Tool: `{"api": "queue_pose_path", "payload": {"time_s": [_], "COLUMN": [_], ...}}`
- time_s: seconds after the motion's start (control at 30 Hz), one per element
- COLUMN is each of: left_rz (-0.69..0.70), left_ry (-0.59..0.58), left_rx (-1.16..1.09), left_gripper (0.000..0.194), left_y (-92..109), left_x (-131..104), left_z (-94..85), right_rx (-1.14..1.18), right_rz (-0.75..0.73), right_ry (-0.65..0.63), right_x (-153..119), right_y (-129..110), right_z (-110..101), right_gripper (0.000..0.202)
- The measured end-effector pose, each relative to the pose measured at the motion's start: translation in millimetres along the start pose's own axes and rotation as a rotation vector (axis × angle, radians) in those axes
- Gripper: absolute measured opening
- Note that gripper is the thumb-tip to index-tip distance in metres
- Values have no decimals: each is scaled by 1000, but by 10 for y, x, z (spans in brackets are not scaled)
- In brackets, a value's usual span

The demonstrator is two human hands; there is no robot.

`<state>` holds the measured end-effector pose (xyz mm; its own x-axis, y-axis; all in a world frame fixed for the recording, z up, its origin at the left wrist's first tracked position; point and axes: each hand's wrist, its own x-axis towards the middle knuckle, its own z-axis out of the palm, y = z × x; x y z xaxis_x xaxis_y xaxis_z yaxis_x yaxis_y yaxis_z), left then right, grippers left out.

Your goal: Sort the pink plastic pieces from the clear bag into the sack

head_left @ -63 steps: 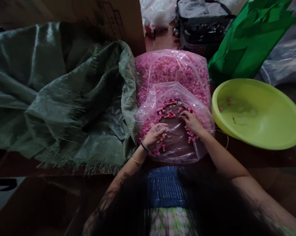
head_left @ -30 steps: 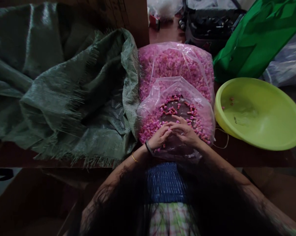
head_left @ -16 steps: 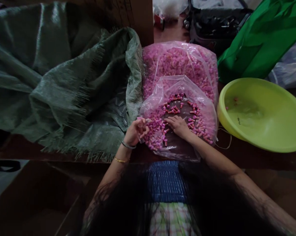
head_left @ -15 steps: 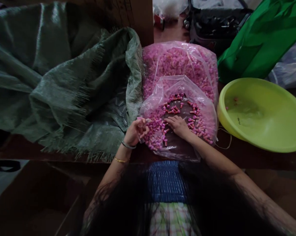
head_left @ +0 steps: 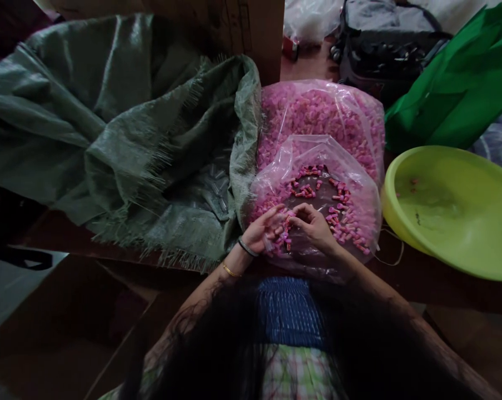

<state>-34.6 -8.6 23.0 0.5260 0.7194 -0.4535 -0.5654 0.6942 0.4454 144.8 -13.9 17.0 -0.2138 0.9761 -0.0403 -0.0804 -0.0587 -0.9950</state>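
My left hand point(head_left: 262, 231) is turned palm up over the left side of an open clear bag point(head_left: 338, 149). Its fingers are partly curled around a small clear plastic piece point(head_left: 268, 243), whose shape is blurred. Close beside it, my right hand point(head_left: 312, 226) pinches thumb and forefinger together at a small pink piece, largely hidden by the fingertips. Many small pink-capped pieces point(head_left: 351, 225) with orange-brown stems lie loose around the bag's mouth, under and beside both hands.
Behind stands a fuller bag of pink pieces point(head_left: 317, 108). A green woven sack point(head_left: 130, 144) on the left holds clear plastic pieces point(head_left: 213, 186). To the right are a yellow-green basin point(head_left: 463, 222) with a few bits inside and a green bag point(head_left: 446, 105).
My right hand has lifted from the pieces and come to a pinch beside my left hand. My left hand has turned more palm up with its fingers stretched further. The whole view has shifted slightly.
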Motion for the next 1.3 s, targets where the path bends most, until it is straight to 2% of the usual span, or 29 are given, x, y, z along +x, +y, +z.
{"api": "queue_pose_path", "payload": {"time_s": [0.07, 0.17, 0.23, 0.3, 0.37, 0.47, 0.53, 0.67, 0.77, 0.87, 0.93, 1.07, 1.2, 1.3], "left_rz": [-15, -96, -119, -112, -102, -47, -15, 29, 54, 64, 70, 134, 299, 368], "left_ry": [-51, -142, -112, -24, 31, 19, -18, -102, -144, -121, -117, -59, 31, 62], "left_rx": [77, 203, 199, 122, 49, 30, 79, 270, 367, 397, 411, 476, 649, 691], "left_gripper": [36, 36, 30, 30, 30, 24, 23, 33, 35, 42, 43, 36, 27, 24], "left_y": [-129, -257, -275, -259, -236, -216, -203, -166, -143, -137, -148, -209, -236, -136], "left_x": [36, 71, 101, 140, 173, 176, 138, 26, -28, -54, -71, -121, -170, -174], "left_z": [114, 188, 179, 160, 156, 181, 190, 149, 103, 69, 54, 49, 70, 39], "right_rx": [5, -31, -43, -73, -203, -492, -562, -503, -469, -424, -492, -669, -692, -704], "right_rz": [-23, -39, -79, -165, -294, -529, -587, -440, -372, -334, -355, -391, -409, -383], "right_ry": [83, 144, 203, 251, 237, 187, 221, 315, 270, 280, 225, -9, -12, -34], "right_x": [7, 27, -2, -73, -159, -251, -269, -259, -258, -255, -251, -271, -297, -258], "right_y": [-11, -59, -123, -186, -215, -182, -143, -113, -130, -144, -135, -71, -10, 4], "right_z": [21, -79, -162, -200, -181, -100, -65, -83, -110, -109, -91, -20, 26, 8], "right_gripper": [23, 23, 22, 18, 11, 4, 2, 4, 8, 10, 11, 16, 17, 20]}}
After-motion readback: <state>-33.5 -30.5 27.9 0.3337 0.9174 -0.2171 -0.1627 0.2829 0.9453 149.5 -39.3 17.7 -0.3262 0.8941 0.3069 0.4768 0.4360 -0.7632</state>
